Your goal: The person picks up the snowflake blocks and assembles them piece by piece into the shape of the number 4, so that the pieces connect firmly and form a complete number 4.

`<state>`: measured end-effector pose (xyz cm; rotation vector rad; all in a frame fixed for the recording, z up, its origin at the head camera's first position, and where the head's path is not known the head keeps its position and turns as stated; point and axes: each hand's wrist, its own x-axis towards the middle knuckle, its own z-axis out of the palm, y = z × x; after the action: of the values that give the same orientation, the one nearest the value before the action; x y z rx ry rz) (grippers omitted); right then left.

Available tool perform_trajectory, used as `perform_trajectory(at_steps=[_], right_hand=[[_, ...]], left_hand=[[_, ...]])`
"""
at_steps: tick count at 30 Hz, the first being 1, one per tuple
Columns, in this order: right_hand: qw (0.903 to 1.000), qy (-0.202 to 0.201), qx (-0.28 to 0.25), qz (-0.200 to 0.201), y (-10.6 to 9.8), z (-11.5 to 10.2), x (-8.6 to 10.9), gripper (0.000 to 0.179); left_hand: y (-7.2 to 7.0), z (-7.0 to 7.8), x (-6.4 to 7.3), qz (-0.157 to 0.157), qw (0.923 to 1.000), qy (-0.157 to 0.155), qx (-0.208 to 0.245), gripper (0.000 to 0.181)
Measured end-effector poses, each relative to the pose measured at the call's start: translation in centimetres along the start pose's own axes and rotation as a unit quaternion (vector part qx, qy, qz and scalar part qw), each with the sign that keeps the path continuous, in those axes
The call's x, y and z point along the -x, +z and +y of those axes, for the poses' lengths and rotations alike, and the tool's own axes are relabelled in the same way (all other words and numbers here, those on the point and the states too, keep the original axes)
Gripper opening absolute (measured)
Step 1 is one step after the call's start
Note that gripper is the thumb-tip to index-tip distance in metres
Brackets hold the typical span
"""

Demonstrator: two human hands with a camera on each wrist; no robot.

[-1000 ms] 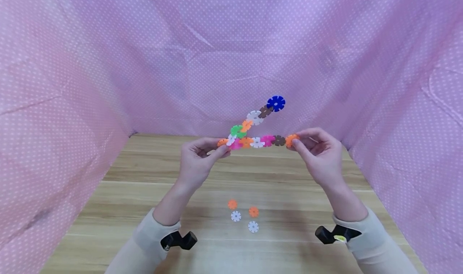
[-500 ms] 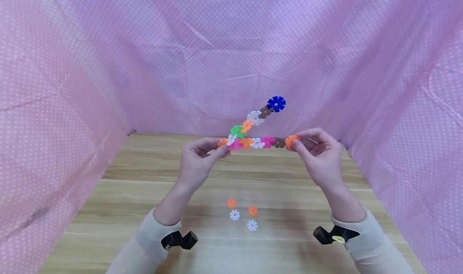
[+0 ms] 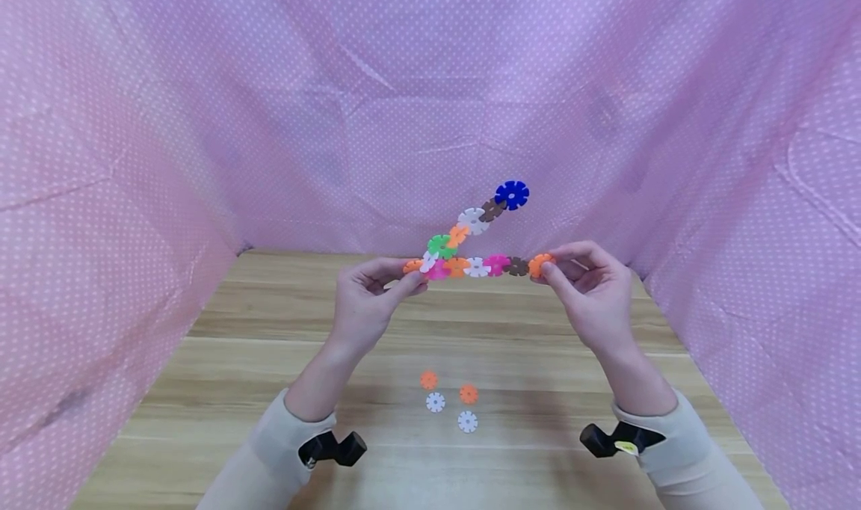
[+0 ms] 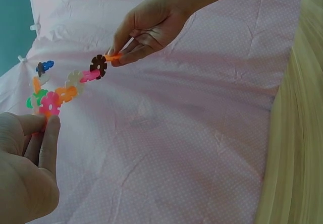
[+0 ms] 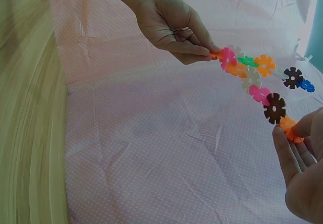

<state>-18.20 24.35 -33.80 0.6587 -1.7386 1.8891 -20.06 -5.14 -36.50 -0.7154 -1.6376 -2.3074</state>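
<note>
A chain of notched plastic discs, the snowflake building kind, is held up above the table between both hands. My left hand (image 3: 366,300) pinches the orange disc at its left end. At the other end my right hand (image 3: 599,300) pinches an orange disc (image 3: 540,265) between thumb and fingers. Between them run pink, orange, white, pink (image 3: 497,265) and brown (image 4: 98,66) discs. Near the left hand a second branch slants up and away: white, green (image 3: 441,247), orange, white, brown, with a dark blue disc (image 3: 512,195) at its free tip.
Below the hands, two orange discs (image 3: 468,394) and two white discs (image 3: 467,422) lie apart on the wooden table (image 3: 269,360). Pink dotted cloth (image 3: 430,121) walls in the back and both sides. A black camera mount (image 3: 332,448) sits on each wrist.
Both hands keep their grip on the disc chain. The right hand and the blue tip have shifted very slightly left; otherwise the scene is nearly still.
</note>
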Motion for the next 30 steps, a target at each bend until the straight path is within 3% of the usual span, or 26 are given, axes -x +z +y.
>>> perform_trajectory(at_steps=[22, 30], right_hand=[[1.0000, -0.002, -0.004, 0.008, 0.27, 0.14, 0.45, 0.022], [0.9983, -0.048, -0.034, -0.001, 0.40, 0.35, 0.21, 0.017]], left_hand=[[0.18, -0.40, 0.16, -0.004, 1.0000, 0.001, 0.001, 0.022], [0.02, -0.60, 0.08, -0.010, 0.9999, 0.007, -0.004, 0.021]])
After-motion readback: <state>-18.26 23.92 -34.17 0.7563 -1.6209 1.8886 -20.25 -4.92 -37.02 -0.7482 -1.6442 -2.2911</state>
